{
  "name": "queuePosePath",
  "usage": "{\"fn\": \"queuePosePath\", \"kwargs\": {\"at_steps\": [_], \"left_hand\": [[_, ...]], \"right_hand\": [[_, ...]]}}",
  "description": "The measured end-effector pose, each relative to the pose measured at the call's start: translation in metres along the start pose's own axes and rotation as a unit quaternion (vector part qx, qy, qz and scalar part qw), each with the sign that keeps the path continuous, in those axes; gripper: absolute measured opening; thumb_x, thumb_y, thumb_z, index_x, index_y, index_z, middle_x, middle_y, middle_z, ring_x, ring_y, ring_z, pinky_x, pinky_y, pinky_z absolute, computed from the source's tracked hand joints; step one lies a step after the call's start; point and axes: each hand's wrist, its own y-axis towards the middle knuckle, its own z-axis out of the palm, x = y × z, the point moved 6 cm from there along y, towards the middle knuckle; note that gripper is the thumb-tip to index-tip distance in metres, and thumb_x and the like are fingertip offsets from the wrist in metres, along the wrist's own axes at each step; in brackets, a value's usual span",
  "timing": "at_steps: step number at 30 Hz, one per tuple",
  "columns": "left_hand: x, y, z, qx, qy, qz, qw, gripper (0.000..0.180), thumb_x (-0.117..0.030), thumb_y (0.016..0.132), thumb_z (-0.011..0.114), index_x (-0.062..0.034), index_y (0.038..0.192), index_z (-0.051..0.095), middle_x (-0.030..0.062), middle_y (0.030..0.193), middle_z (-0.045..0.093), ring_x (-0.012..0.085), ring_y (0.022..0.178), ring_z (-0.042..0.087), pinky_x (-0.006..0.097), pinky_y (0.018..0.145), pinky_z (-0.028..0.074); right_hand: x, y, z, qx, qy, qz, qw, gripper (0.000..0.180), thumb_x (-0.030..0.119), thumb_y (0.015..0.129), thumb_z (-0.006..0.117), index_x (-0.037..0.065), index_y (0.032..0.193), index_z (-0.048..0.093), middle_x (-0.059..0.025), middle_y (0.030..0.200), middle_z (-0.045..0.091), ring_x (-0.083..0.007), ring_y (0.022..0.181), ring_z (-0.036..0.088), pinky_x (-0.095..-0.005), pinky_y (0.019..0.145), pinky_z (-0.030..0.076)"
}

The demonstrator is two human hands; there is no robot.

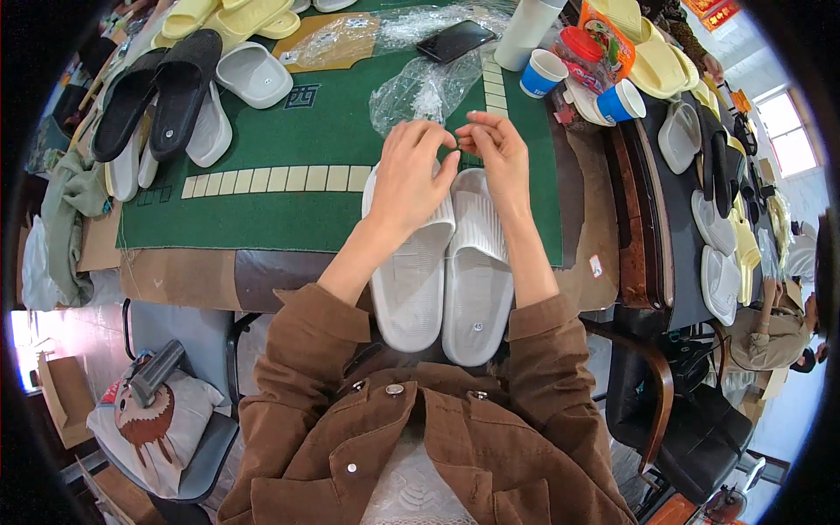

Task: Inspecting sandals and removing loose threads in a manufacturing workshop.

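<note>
A pair of light grey slide sandals, the left slide (409, 293) and the right slide (477, 302), lies side by side over the table's near edge, heels toward me. Above their toe ends, my left hand (409, 171) is closed, thumb and fingertips pressed together. Close beside it, my right hand (499, 162) makes a pinch at the same spot. Anything between the fingertips is too small or hidden to make out. Just beyond my fingers a crumpled clear plastic bag (424, 92) lies on the green mat (289, 214).
Black slides (185, 92), grey slides (254, 74) and yellow slides (232, 24) pile up at the far left. A row of cream tiles (280, 179) crosses the mat. At the far right stand a phone (455, 41), white bottle (529, 33) and paper cups (542, 73). Another person (770, 328) sits at right.
</note>
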Motion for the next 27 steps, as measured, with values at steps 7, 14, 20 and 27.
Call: {"fn": "queuePosePath", "kwargs": {"at_steps": [7,14,20,27], "left_hand": [[-0.03,-0.03,0.013,0.204,0.028,0.076,0.976,0.038,-0.038,0.084,0.063,-0.0064,0.105,0.061,0.0125,0.104,0.057,0.0307,0.105,0.052,0.047,0.095,0.036],[-0.042,-0.033,0.017,0.294,0.035,0.128,0.947,0.066,-0.034,0.062,0.074,-0.0059,0.118,0.054,0.0118,0.108,0.056,0.03,0.111,0.05,0.049,0.102,0.031],[-0.042,-0.039,0.0,0.3,0.038,0.125,0.945,0.067,-0.025,0.062,0.074,-0.0058,0.122,0.051,0.0134,0.114,0.054,0.0323,0.117,0.047,0.049,0.105,0.03],[-0.024,-0.043,-0.03,0.322,0.067,0.075,0.942,0.072,-0.012,0.065,0.069,-0.0083,0.133,0.044,0.0137,0.127,0.05,0.0315,0.122,0.045,0.049,0.109,0.027]], "right_hand": [[0.009,0.003,-0.001,-0.009,-0.036,-0.062,0.997,0.012,0.003,0.091,0.052,-0.002,0.094,0.062,-0.0046,0.091,0.067,-0.0113,0.084,0.061,-0.0251,0.078,0.048],[0.0,0.0,-0.037,-0.037,-0.063,-0.004,0.997,0.012,0.005,0.092,0.054,0.0,0.099,0.062,-0.004,0.095,0.063,-0.011,0.089,0.056,-0.0242,0.082,0.044],[0.08,-0.038,-0.109,-0.322,-0.321,-0.275,0.847,0.008,0.003,0.091,0.052,0.003,0.09,0.06,-0.008,0.088,0.059,-0.0206,0.085,0.054,-0.0321,0.084,0.041],[0.167,-0.064,-0.213,-0.394,-0.555,-0.288,0.674,0.009,0.006,0.089,0.054,0.005,0.093,0.062,-0.0087,0.09,0.06,-0.0266,0.086,0.054,-0.0378,0.077,0.04]]}}
